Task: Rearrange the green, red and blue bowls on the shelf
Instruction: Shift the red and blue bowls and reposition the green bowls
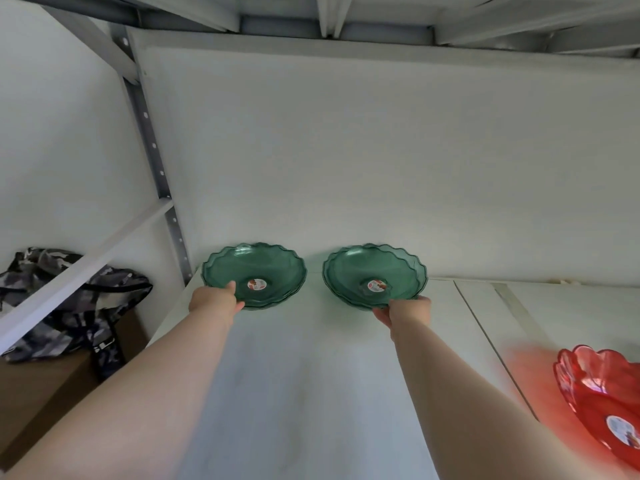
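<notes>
The red bowl (602,407) runs off the right edge and the bottom corner, so only its left part and part of its round label (623,432) show; the print on that label is too blurred to read. The fingers (239,306) of the left hand (216,301) mostly disappear under the near rim of the left green bowl (254,273), with only the thumb on top. The right hand (403,311) covers the near rim of the right green bowl (374,276). Both bowls' centre stickers are too small to read. The camouflage bag (69,306) is partly hidden behind a shelf rail (83,268).
</notes>
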